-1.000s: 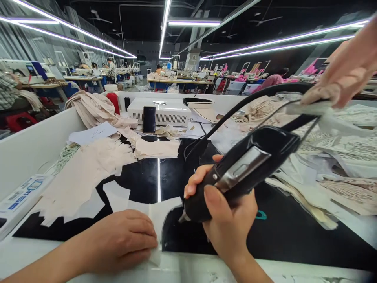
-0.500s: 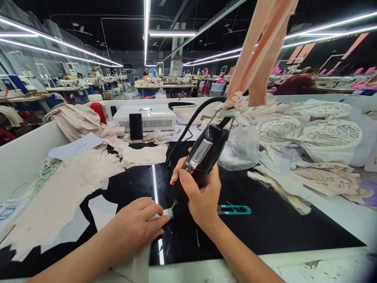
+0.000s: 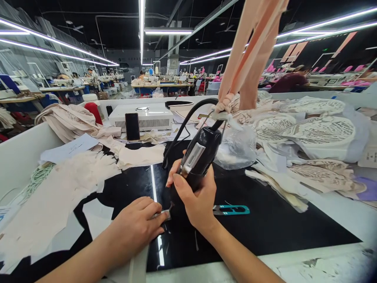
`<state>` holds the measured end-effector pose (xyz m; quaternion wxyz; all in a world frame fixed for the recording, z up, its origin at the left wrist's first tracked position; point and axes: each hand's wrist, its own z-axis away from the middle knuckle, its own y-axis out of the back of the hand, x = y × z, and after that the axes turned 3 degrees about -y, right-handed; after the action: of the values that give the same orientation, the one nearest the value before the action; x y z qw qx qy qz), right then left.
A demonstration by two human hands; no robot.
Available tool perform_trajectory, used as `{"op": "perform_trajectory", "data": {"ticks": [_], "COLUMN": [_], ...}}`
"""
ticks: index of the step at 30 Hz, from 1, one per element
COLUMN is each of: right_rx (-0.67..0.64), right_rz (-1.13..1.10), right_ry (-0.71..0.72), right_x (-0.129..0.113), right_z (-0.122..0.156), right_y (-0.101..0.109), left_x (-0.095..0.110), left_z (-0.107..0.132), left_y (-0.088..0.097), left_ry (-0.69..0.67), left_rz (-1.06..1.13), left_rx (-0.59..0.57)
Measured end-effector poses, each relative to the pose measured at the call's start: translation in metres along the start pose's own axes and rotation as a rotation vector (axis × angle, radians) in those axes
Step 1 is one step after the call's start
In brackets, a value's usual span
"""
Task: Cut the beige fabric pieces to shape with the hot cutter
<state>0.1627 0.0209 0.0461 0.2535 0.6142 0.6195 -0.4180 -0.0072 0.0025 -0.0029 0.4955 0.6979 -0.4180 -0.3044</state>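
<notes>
The right hand (image 3: pixel 197 198) is wrapped around a black handheld tool (image 3: pixel 196 157), its narrow tip pointing down; the left hand (image 3: pixel 140 224) holds a small pale piece (image 3: pixel 167 215) at its fingertips, low over the black sheet (image 3: pixel 265 224) on the counter (image 3: pixel 332 259). Tip and piece are very near each other; whether they touch, I cannot tell. To work well here, the 2 hands should probably brace low, with the piece kept flat and steady, the tip led in slowly and the left fingertips well back from its line.

The tool hangs from peach cloth strips (image 3: pixel 256 47), and its cord (image 3: pixel 184 122) arches behind it, so a sharp twist might tug. The widest bare stretch of sheet lies to the right of the right wrist, though teal snips (image 3: pixel 235 210) sit just beside that hand. A clear plastic bag (image 3: pixel 237 147) limits room behind, and beige cloth (image 3: pixel 55 196) crowds the left. The sheet's near edge runs close below the hands.
</notes>
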Motion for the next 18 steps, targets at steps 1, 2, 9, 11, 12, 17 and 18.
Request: {"op": "perform_trajectory", "data": {"ticks": [1, 2, 9, 11, 12, 17, 18], "right_rx": [0.005, 0.013, 0.007, 0.001, 0.002, 0.007, 0.006], "right_rz": [-0.003, -0.01, -0.021, -0.013, -0.009, 0.007, 0.007], "right_ry": [0.001, 0.005, 0.008, 0.008, 0.009, 0.009, 0.009], "right_x": [-0.0002, -0.0004, -0.0007, 0.0, 0.0004, 0.0004, 0.0004], "right_z": [-0.0003, -0.0007, -0.0023, -0.0017, -0.0014, -0.0011, -0.0012], "right_y": [0.0, -0.0001, -0.0027, -0.003, -0.003, -0.0022, -0.0021], "left_x": [0.0003, 0.0005, -0.0002, -0.0003, -0.0001, 0.002, 0.0024], "left_z": [0.0007, 0.0013, 0.0024, 0.0018, 0.0016, 0.0027, 0.0031], "left_y": [-0.0005, -0.001, -0.0028, -0.0022, -0.0019, -0.0014, -0.0011], "left_ry": [0.001, 0.001, 0.008, 0.004, 0.003, 0.032, 0.039], "left_rz": [0.006, 0.008, 0.032, 0.034, 0.033, 0.034, 0.032], "left_rx": [0.002, 0.004, -0.009, -0.001, 0.004, -0.005, -0.01]}}
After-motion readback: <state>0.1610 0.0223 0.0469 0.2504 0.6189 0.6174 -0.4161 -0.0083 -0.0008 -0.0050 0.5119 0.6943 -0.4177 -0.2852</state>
